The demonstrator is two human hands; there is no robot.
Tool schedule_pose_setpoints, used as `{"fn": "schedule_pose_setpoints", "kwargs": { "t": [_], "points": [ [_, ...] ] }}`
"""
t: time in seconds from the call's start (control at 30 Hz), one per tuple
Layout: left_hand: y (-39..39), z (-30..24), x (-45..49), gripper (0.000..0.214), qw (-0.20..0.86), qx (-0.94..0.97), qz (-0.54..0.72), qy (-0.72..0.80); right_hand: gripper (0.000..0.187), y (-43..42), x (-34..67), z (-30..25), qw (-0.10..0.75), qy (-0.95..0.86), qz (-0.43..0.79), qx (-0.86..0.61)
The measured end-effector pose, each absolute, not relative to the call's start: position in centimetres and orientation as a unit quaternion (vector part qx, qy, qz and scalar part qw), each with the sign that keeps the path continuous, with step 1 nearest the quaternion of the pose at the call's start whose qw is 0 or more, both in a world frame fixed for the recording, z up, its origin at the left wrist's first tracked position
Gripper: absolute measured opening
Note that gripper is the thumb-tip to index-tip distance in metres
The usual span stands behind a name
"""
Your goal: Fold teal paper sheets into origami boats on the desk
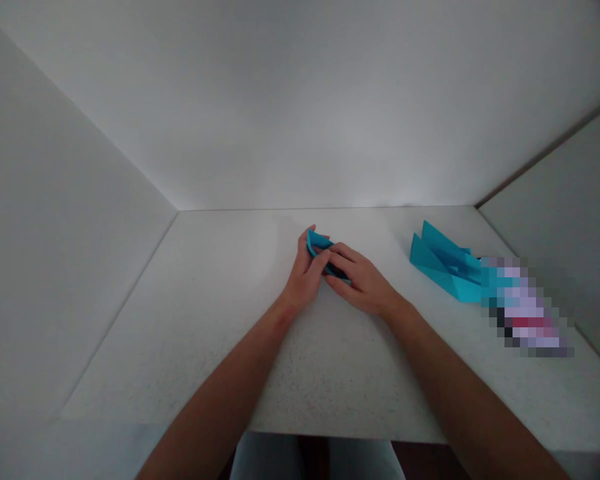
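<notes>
A small piece of folded blue paper [319,240] is held between both hands over the middle of the white table. My left hand [306,272] curls round its left side, with the thumb pressed on the near face. From the right, my right hand [357,277] closes on the paper's other end, fingertips at its open fold. The fingers cover much of the paper, so its full shape is hidden.
On the right of the white table [220,320] lies a larger folded blue paper piece [443,263]. Beside it is a blurred-out object [527,310]. White walls [320,133] close in the back and both sides; the table's front edge lies near my lap.
</notes>
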State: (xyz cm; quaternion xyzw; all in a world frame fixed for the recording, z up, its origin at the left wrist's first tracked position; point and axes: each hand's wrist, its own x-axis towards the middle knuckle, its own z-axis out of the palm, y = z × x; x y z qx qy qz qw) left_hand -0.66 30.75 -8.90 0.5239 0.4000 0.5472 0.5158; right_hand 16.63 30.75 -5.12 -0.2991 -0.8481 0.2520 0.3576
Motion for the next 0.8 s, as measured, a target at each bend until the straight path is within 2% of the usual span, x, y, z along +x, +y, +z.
{"fn": "schedule_pose_setpoints", "kwargs": {
  "t": [0.17, 0.47, 0.63, 0.8],
  "points": [
    [31.6, -9.1, -1.6, 0.059, 0.564, 0.481, 0.535, 0.405, 0.029, 31.4, 17.9, -4.9, 0.413, -0.769, 0.320, -0.368],
    [31.3, -7.8, -1.9, 0.048, 0.499, 0.599, 0.466, 0.417, 0.030, 31.9, 18.4, -5.4, 0.393, -0.748, 0.273, -0.461],
    [30.5, -7.7, -1.5, 0.052, 0.545, 0.602, 0.425, 0.399, 0.027, 31.6, 17.9, -5.5, 0.376, -0.747, 0.286, -0.467],
    [30.5, -7.7, -1.5, 0.054, 0.517, 0.627, 0.435, 0.388, 0.024, 31.5, 17.7, -5.4, 0.381, -0.756, 0.284, -0.451]
  ]
}}
